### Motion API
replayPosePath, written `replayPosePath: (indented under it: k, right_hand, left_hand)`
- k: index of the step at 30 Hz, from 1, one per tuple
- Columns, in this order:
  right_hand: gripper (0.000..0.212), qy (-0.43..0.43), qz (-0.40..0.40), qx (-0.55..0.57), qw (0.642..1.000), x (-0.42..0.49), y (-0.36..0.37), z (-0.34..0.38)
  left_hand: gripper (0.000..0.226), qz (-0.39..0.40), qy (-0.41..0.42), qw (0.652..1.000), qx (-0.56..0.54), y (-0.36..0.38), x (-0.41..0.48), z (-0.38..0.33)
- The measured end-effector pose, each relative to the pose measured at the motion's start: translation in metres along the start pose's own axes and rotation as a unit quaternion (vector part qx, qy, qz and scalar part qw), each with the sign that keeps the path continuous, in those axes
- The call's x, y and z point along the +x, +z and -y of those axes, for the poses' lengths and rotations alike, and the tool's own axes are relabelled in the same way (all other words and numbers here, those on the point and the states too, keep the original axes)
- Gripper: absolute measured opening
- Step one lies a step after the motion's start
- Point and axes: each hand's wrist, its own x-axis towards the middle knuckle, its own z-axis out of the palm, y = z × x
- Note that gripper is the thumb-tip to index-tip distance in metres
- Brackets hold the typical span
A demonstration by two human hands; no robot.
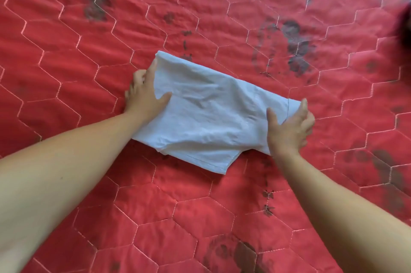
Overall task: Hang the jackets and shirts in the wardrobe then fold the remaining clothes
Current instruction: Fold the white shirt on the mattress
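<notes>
Head view, folded garment: your white folded garment point(206, 115) lies flat on the bed, set at a slant near the middle of the quilt, one hemmed corner sticking out toward you.
Head view, left hand: your left hand point(144, 92) grips the garment's left edge, thumb on top of the cloth, fingers curled along the edge.
Head view, right hand: your right hand point(289, 126) grips the right edge, thumb on top, fingers wrapped round it.
Head view, quilt: the red quilt point(89, 183) has pale hexagon stitching and dark grey prints.
</notes>
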Motion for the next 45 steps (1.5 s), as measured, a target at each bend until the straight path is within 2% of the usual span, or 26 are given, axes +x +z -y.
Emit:
replayPosePath:
  k: [1,2,4,7,9,10,13,15,16,20,24,26,30,34,39,43,45]
  right_hand:
    - [0.092,0.105,0.009,0.099,0.99,-0.004,-0.001,-0.001]
    - [0.092,0.187,0.018,0.188,0.964,-0.007,-0.002,0.001]
    - [0.083,0.288,0.049,0.285,0.913,-0.005,-0.002,0.002]
    - [0.067,0.333,0.154,0.332,0.869,0.007,-0.004,0.003]
    - [0.047,0.332,0.227,0.365,0.84,0.01,-0.009,0.004]
    - [0.042,0.319,0.25,0.37,0.836,0.01,-0.012,0.005]
    - [0.052,0.253,0.243,0.357,0.866,0.004,-0.016,0.006]
    - [0.033,0.195,0.229,0.358,0.884,-0.004,-0.023,0.012]
    - [0.027,0.169,0.232,0.352,0.891,-0.009,-0.028,0.017]
    - [0.032,0.02,0.227,0.269,0.936,-0.027,-0.053,0.05]
    - [0.034,-0.028,0.171,0.193,0.966,-0.028,-0.094,0.092]
    - [0.031,-0.047,0.155,0.168,0.972,-0.034,-0.129,0.121]
    - [0.018,-0.081,0.122,0.124,0.981,-0.043,-0.207,0.174]
    - [0.023,-0.115,0.099,0.103,0.983,-0.055,-0.291,0.238]
    - [0.025,-0.134,0.076,0.117,0.981,-0.076,-0.402,0.314]
    - [0.025,-0.155,0.07,0.152,0.974,-0.105,-0.486,0.362]
    - [0.021,-0.166,0.07,0.167,0.97,-0.122,-0.522,0.38]
  left_hand:
    - [0.094,-0.01,-0.022,0.999,-0.046,-0.004,-0.002,0.0]
    - [0.091,-0.012,-0.044,0.995,-0.086,-0.008,-0.001,-0.001]
    - [0.083,-0.001,-0.094,0.985,-0.147,-0.015,0.004,0.0]
    - [0.066,0.055,-0.151,0.971,-0.18,-0.026,0.011,0.0]
    - [0.049,0.118,-0.171,0.951,-0.231,-0.031,0.01,0.002]
    - [0.04,0.138,-0.178,0.939,-0.26,-0.032,0.008,0.003]
    - [0.022,0.159,-0.193,0.922,-0.297,-0.035,-0.006,0.004]
    - [0.023,0.169,-0.18,0.917,-0.314,-0.038,-0.014,0.001]
    - [0.026,0.174,-0.17,0.915,-0.322,-0.041,-0.018,-0.001]
    - [0.043,0.168,-0.114,0.929,-0.308,-0.069,-0.035,-0.028]
    - [0.059,0.13,-0.039,0.956,-0.261,-0.111,-0.057,-0.075]
    - [0.067,0.115,-0.019,0.961,-0.252,-0.138,-0.069,-0.101]
    - [0.058,0.109,0.012,0.962,-0.249,-0.204,-0.091,-0.16]
    - [0.061,0.103,0.056,0.963,-0.242,-0.286,-0.111,-0.222]
    - [0.04,0.083,0.101,0.966,-0.225,-0.398,-0.144,-0.294]
    - [0.061,0.057,0.131,0.97,-0.195,-0.481,-0.16,-0.33]
    - [0.057,0.046,0.147,0.97,-0.187,-0.52,-0.172,-0.349]
